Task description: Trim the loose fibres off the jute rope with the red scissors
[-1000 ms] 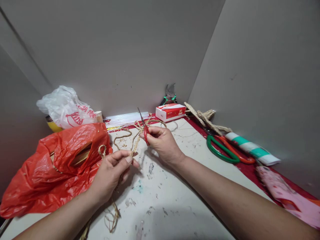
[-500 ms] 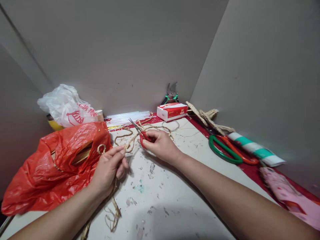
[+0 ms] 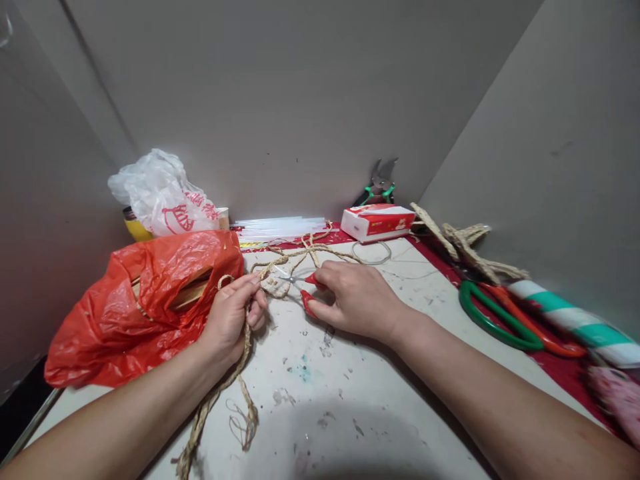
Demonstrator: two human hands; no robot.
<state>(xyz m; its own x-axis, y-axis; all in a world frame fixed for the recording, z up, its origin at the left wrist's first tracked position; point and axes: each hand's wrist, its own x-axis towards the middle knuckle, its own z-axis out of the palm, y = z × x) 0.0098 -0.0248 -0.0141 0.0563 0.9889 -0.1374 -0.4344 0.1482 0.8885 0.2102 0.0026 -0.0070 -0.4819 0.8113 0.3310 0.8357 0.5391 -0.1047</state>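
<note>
My left hand [image 3: 234, 317] is closed, pinching a braided straw rope [image 3: 245, 347] between thumb and fingers. One length of the rope hangs below that hand to a frayed end near the table's front; more of it lies looped beyond the fingertips. In my right hand [image 3: 353, 297] are small red-handled scissors [image 3: 309, 303], fingers in the handle loops. Their handles are spread and the blades point left at the rope beside my left fingertips. Whether the blades touch the rope I cannot tell.
Left of my hands lies a red plastic bag [image 3: 145, 313], with a white plastic bag [image 3: 160, 193] behind it. Clear sticks [image 3: 280, 230], a tissue pack [image 3: 377, 222] and pruning shears [image 3: 381, 183] line the back. Green-and-orange-handled shears [image 3: 500, 320] and a striped roll [image 3: 575, 320] lie right.
The scissors have turned from pointing up and away to pointing left at the rope, and their handles have spread. The camera view has shifted left. My left hand still pinches the rope.
</note>
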